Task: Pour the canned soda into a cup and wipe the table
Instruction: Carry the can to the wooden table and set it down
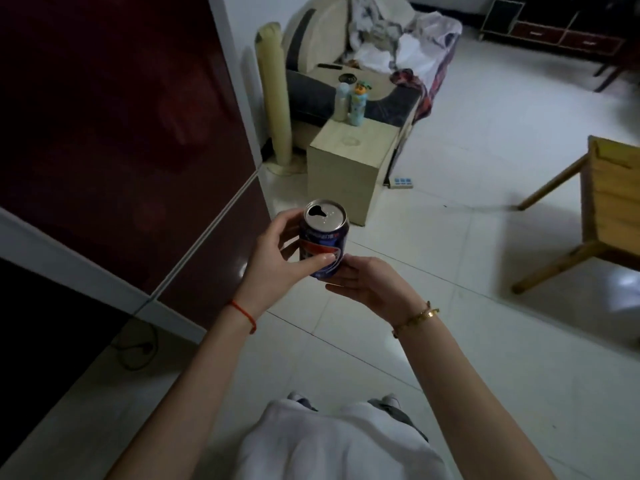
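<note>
Grip of 2 hands (pixel 273 261) around 1 can (pixel 323 237)

I'm looking at a home living rm: white tiled floor (pixel 485 161), sofa (pixel 349 84) piled w/ clothes (pixel 398 46), small side cabinet (pixel 346 168) w/ bottles (pixel 358 105), wooden chair (pixel 602 209), low TV unit (pixel 568 36).

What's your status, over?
Left hand gripping opened soda can upright; right hand cupped under its base. No cup or table in view. Path clear.
</note>
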The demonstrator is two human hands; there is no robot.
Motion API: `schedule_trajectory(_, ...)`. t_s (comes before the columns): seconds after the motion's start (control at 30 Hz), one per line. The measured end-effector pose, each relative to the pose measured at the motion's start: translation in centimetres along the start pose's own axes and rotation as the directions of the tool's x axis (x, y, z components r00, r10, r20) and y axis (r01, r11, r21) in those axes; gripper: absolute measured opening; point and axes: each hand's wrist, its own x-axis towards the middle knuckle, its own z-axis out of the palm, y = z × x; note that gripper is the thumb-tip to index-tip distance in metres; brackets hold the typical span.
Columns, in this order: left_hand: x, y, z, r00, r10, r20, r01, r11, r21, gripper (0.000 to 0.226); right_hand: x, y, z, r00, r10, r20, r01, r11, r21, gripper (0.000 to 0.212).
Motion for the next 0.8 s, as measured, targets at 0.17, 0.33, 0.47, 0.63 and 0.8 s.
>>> schedule_trajectory(0.17,0.3,0.9,6.5,0.989,0.024,0.146,-0.025,1.000,0.002,0.066,-3.8,1.0,-6.0,0.995,-0.030,-0.091,0.038,0.995,0.091,0.039)
schedule_trajectory(0.33,-0.2,2.0,14.7,0.963,0.012,0.271,-0.010,1.000,-0.012,0.067,-9.0,2.0,-13.2,0.984,-0.047,-0.174,0.073,0.986,0.147,0.038)
schedule_trajectory(0.47,-0.9,3.3,22.3,0.937,0.021,0.349,-0.005,0.999,-0.047,0.063,-13.5,2.8,-19.7,0.970,-0.058,-0.236,0.105,0.975,0.194,0.037)
schedule_trajectory(0.63,-2.0,4.7,32.1,0.897,0.040,0.440,-0.009,0.997,-0.074,0.063,-18.9,3.9,-27.9,0.944,-0.066,-0.324,0.145,0.964,0.224,0.037)
schedule_trajectory(0.8,-2.8,6.1,40.6,0.834,0.057,0.548,-0.025,0.998,-0.066,0.063,-23.8,5.0,-34.6,0.905,-0.070,-0.419,0.192,0.947,0.256,0.038)
